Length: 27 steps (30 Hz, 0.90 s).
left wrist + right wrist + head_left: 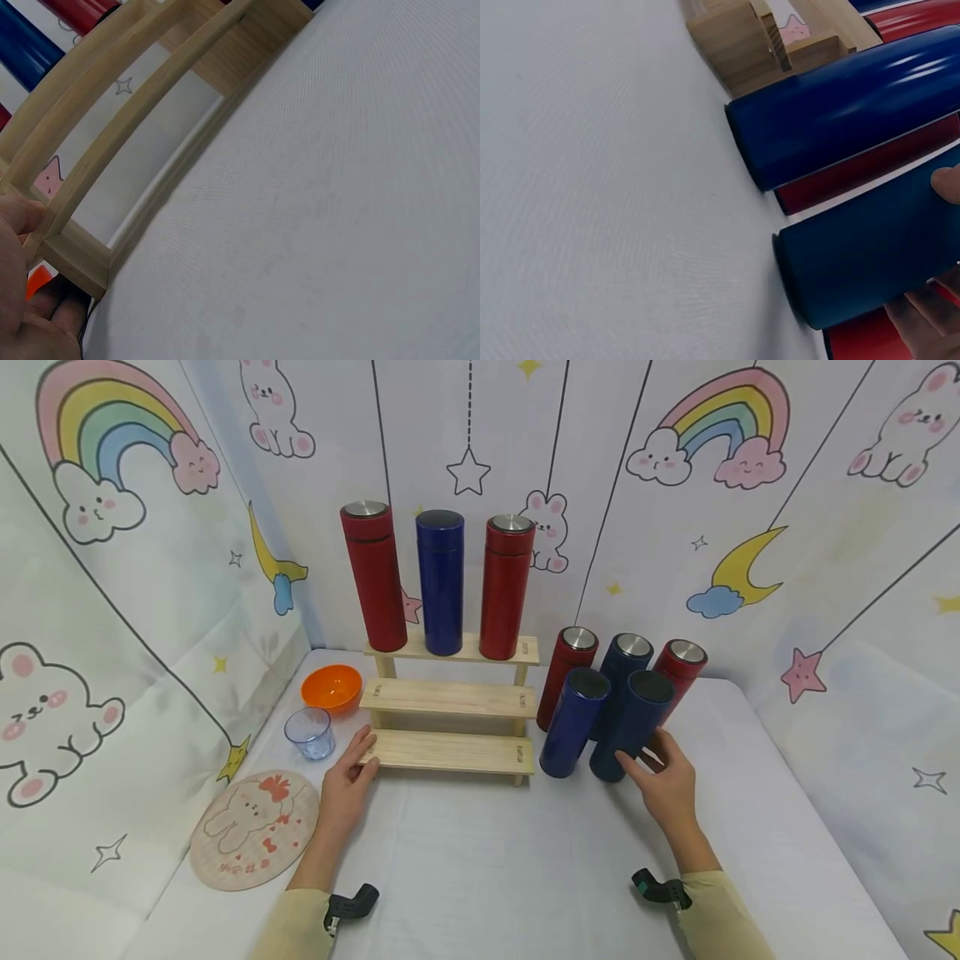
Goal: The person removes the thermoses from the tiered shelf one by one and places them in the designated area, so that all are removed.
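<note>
My right hand (667, 783) grips the lower part of a dark teal bottle (632, 727), thumb on its near left side and fingers round the right; its base is down at the white counter (480, 868), at the front of a group of five right of the wooden stand (450, 750). Just left of it is a royal blue bottle (572, 727); behind these two are a dark red bottle (567, 672), a teal bottle with a silver lid top (628, 668) and, at the far right, a red bottle (679, 667). My left hand (348, 785) holds the stand's left end at the lowest of its three tiers, thumb against the wood and fingers bent by the foot. On the top tier stand a left red bottle (378, 585), a middle blue bottle (441, 585) and a right red bottle (505, 593). Beyond my left hand are a clear tumbler (310, 737) and an orange bowl (332, 688); a round rabbit mat (255, 835) lies beside my left forearm.
</note>
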Tool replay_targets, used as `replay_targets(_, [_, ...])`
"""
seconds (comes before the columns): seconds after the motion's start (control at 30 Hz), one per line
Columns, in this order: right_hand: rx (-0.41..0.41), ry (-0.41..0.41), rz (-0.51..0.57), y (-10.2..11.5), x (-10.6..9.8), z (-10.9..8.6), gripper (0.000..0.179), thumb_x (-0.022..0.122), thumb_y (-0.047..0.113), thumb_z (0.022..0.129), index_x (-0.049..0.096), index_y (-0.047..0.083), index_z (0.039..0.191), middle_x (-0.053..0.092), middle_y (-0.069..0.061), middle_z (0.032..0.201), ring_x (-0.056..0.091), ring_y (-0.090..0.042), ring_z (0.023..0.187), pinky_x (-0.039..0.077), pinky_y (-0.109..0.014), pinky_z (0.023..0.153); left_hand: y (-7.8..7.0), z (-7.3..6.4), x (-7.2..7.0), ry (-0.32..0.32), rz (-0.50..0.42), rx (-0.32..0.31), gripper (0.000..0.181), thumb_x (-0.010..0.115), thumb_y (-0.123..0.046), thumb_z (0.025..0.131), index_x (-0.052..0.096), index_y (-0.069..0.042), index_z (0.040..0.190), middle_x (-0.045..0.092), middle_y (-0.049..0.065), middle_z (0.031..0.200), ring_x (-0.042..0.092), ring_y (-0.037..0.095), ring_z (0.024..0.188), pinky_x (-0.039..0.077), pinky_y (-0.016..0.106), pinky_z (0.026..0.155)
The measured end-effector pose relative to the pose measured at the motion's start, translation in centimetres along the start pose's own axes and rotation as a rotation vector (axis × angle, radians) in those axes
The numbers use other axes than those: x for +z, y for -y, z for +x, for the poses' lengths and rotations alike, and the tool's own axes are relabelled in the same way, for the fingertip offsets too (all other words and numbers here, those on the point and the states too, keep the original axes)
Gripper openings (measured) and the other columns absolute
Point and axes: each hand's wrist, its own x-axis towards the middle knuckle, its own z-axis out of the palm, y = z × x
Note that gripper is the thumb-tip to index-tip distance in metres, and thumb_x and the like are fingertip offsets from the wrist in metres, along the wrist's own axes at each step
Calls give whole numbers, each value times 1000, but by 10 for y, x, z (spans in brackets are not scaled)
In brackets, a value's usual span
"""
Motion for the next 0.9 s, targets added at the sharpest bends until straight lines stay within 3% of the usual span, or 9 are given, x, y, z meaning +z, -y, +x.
replay_targets(0.43, [43, -14, 14, -4, 5, 0, 66, 87, 2, 92, 60, 7, 152, 69, -12, 139, 63, -2, 120, 55, -34, 104, 0, 0, 1, 4, 2, -7, 47, 62, -5, 111, 57, -7, 158, 41, 4, 172, 34, 18, 158, 41, 7, 104])
replay_targets(0.63, [57, -10, 28, 16, 5, -3, 63, 84, -1, 93, 59, -1, 150, 67, -20, 139, 62, 1, 119, 53, -44, 106, -1, 0, 2, 8, 1, -4, 48, 63, -4, 110, 57, -5, 157, 41, 5, 172, 35, 19, 158, 42, 7, 104])
replay_targets(0.9, [58, -5, 10, 30, 5, -7, 64, 84, 2, 94, 57, -1, 151, 67, -20, 141, 64, -3, 120, 54, -42, 106, -1, 0, 1, 1, 12, -8, 47, 63, -5, 110, 58, -7, 157, 42, -1, 171, 35, 18, 158, 42, 7, 103])
